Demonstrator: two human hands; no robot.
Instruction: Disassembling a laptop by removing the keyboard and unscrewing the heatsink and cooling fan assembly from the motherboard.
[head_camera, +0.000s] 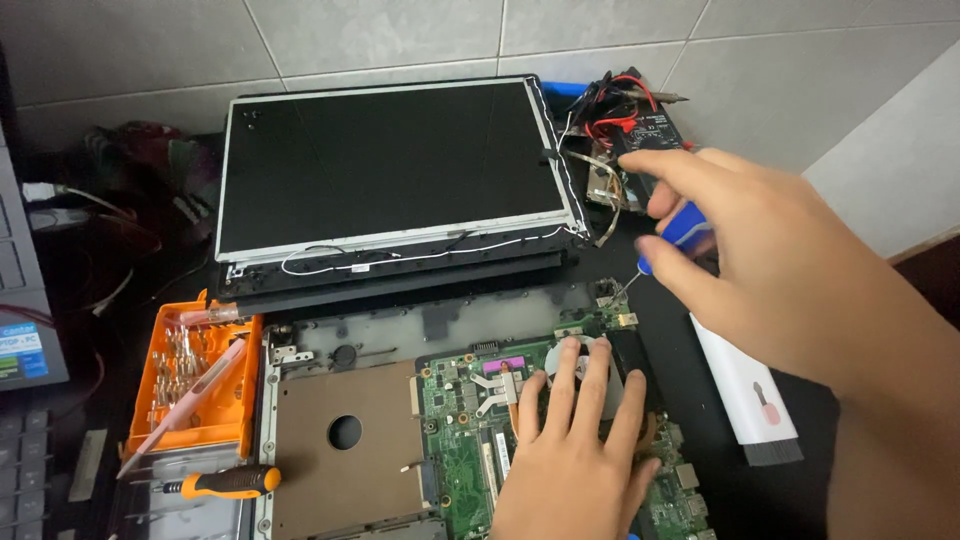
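While the orange tray (196, 415) holds bits (180, 362), the right hand (770, 270) grips a screwdriver (672, 238).

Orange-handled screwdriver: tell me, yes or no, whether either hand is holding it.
No: the orange-handled screwdriver lies untouched by the orange bit tray, while the right hand grips a blue-handled screwdriver and the left hand presses the green motherboard.

Orange bit tray (195, 395) sits left of the chassis, pink tool (190, 400) lying across it. Orange-handled screwdriver (222, 484) just below the tray. White brush tool (748, 392) on the right. Multimeter with red leads (640, 125) against the tiled wall (400, 35).
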